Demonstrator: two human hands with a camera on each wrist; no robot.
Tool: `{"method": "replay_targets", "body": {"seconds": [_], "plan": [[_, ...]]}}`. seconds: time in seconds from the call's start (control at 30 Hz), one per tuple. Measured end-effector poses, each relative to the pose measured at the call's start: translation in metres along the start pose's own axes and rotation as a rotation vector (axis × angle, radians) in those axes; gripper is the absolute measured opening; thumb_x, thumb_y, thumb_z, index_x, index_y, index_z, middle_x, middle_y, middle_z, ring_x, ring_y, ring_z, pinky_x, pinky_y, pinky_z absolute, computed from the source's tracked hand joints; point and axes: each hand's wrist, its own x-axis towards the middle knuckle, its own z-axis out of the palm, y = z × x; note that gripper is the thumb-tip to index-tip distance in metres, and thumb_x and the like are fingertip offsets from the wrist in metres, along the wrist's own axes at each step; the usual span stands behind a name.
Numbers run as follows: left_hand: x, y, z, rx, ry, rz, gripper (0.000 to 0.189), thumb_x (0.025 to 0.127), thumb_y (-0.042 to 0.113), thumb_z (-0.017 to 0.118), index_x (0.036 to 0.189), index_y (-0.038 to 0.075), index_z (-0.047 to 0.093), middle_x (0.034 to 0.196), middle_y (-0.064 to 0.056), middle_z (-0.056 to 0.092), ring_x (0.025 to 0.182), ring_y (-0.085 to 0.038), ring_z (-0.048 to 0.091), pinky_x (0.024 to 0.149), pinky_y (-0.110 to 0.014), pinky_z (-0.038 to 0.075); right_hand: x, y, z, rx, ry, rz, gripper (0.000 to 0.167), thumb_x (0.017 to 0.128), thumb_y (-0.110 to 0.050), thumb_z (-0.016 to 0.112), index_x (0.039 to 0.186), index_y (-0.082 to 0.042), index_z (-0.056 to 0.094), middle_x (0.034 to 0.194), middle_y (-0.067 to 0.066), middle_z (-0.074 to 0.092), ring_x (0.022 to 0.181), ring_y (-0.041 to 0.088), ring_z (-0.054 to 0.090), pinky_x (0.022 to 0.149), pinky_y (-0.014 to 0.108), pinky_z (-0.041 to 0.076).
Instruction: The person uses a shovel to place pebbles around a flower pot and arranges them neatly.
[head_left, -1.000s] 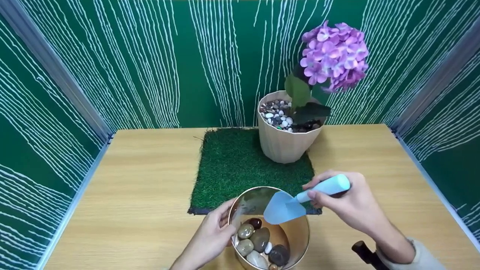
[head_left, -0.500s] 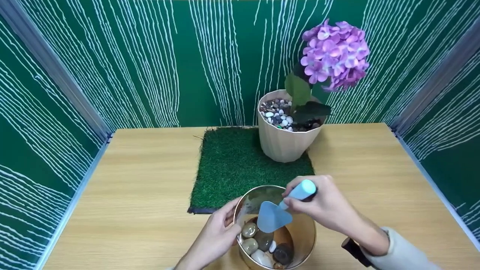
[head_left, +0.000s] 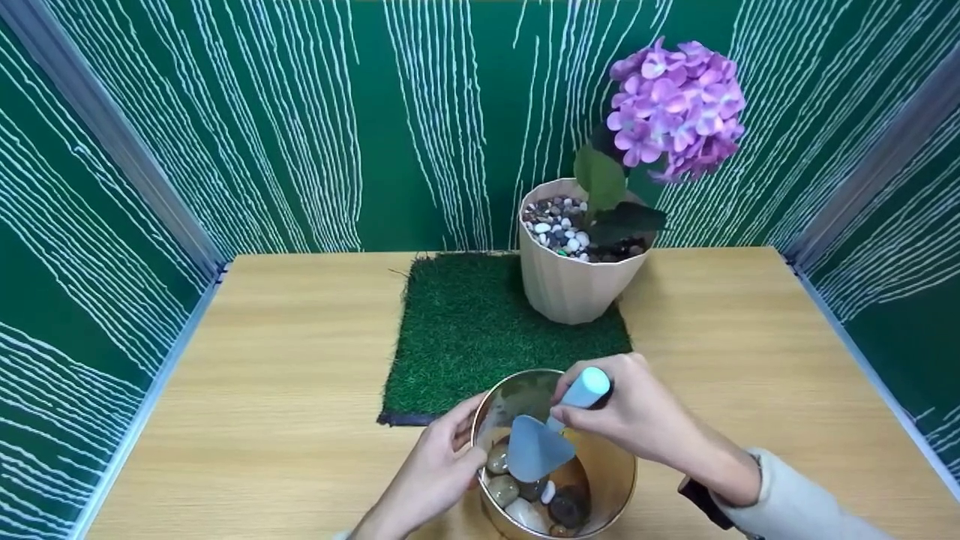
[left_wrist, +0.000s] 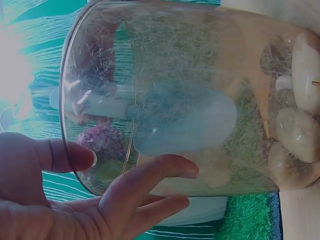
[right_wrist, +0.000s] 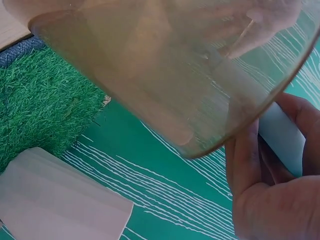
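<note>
A clear amber-tinted glass vase (head_left: 616, 484) stands on the table at the near middle. Several smooth stones (head_left: 504, 491) lie in its bottom. My left hand (head_left: 439, 469) grips the vase at its left side near the rim; in the left wrist view its fingers (left_wrist: 150, 175) show against the glass. My right hand (head_left: 637, 412) holds a small light-blue trowel (head_left: 536, 450) by its handle. The trowel's blade points down inside the vase, above the stones; from the head I cannot tell whether it touches them. Through the glass, the left wrist view shows the blade (left_wrist: 195, 122) apart from the stones (left_wrist: 297, 132).
Behind the vase lies a square of artificial grass (head_left: 480, 337). On its back right corner stands a ribbed beige pot (head_left: 574, 292) with pebbles (head_left: 559, 225) and a purple hydrangea (head_left: 675, 112). Green walls with white lines (head_left: 420, 112) enclose the wooden table (head_left: 262, 390).
My right hand has moved left and brought the trowel lower into the vase, its blade tilting more steeply down. The vase and left hand have shifted slightly right in view.
</note>
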Motion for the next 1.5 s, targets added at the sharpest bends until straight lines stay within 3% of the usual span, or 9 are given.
{"method": "replay_targets", "body": {"seconds": [0.13, 0.6, 0.8, 1.13, 1.5], "plan": [[0.001, 0.0, 0.0, -0.017, -0.009, 0.001, 0.071, 0.088, -0.009, 0.047, 0.159, -0.009, 0.035, 0.156, -0.029, 0.048, 0.146, -0.041, 0.046, 0.12, -0.049, 0.039, 0.0, 0.002, 0.002, 0.0, -0.001, -0.021, 0.009, 0.087, -0.008, 0.084, 0.087, -0.016, 0.079, 0.086, -0.009, 0.078, 0.077, 0.008, 0.07, 0.071, 0.025, 0.058], [0.002, 0.0, -0.001, -0.02, -0.002, -0.015, 0.071, 0.088, -0.008, 0.048, 0.158, -0.009, 0.037, 0.156, -0.028, 0.048, 0.147, -0.04, 0.046, 0.12, -0.048, 0.039, 0.003, 0.009, 0.006, -0.014, -0.032, 0.04, 0.007, 0.086, -0.01, 0.084, 0.086, -0.016, 0.08, 0.084, -0.008, 0.077, 0.072, 0.007, 0.066, 0.065, 0.024, 0.056], [0.002, -0.001, 0.0, -0.019, 0.003, 0.001, 0.07, 0.088, -0.009, 0.048, 0.157, -0.009, 0.038, 0.155, -0.028, 0.05, 0.146, -0.04, 0.046, 0.12, -0.046, 0.04, 0.005, 0.012, 0.009, -0.014, -0.065, 0.043, 0.005, 0.087, -0.01, 0.083, 0.09, -0.012, 0.08, 0.084, -0.008, 0.076, 0.075, 0.008, 0.066, 0.07, 0.024, 0.057], [0.001, -0.003, 0.0, 0.006, 0.015, 0.03, 0.067, 0.089, -0.008, 0.05, 0.155, -0.008, 0.043, 0.15, -0.026, 0.056, 0.141, -0.036, 0.052, 0.117, -0.043, 0.044, 0.007, 0.016, 0.012, 0.039, -0.07, 0.05, 0.003, 0.09, -0.012, 0.081, 0.091, -0.013, 0.078, 0.082, -0.006, 0.076, 0.068, 0.006, 0.066, 0.061, 0.024, 0.056], [0.001, -0.003, 0.0, -0.008, 0.011, 0.018, 0.067, 0.089, -0.008, 0.05, 0.155, -0.008, 0.042, 0.149, -0.026, 0.057, 0.139, -0.037, 0.054, 0.115, -0.043, 0.047, 0.009, 0.017, 0.016, -0.012, -0.083, 0.038, 0.003, 0.09, -0.011, 0.082, 0.091, -0.012, 0.08, 0.087, -0.008, 0.077, 0.079, 0.008, 0.067, 0.072, 0.025, 0.056]]}}
